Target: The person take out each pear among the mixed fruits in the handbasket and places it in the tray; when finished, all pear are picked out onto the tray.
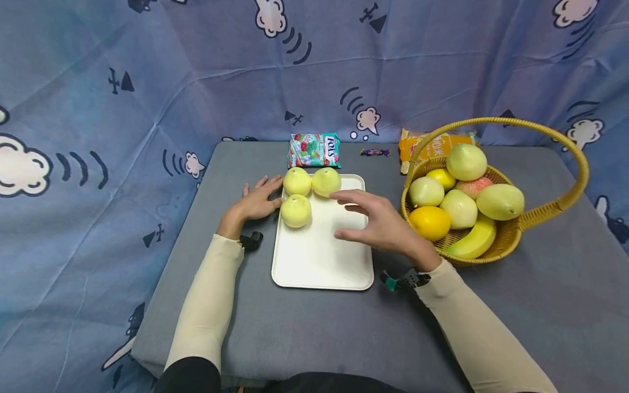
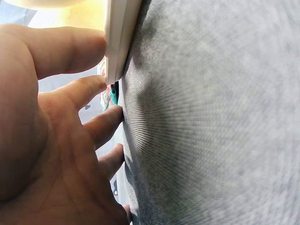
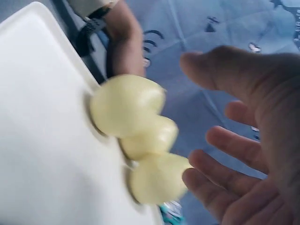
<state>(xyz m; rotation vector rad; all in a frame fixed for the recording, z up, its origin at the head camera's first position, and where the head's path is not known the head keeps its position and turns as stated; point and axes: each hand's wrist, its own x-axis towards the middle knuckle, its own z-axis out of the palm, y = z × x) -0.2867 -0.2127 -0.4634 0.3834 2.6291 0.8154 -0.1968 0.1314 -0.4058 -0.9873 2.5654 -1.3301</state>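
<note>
Three pale fruits (image 1: 296, 211) lie on a white tray (image 1: 321, 262) between the left hand (image 1: 256, 203), outstretched at its edge, and the right hand (image 1: 378, 221), hovering above, fingers parted; both are empty.

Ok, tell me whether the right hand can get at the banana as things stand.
Likely yes: the right hand holds nothing, the basket is close beside it, and the banana lies mostly uncovered at the near side, where the handle does not cross it.
</note>
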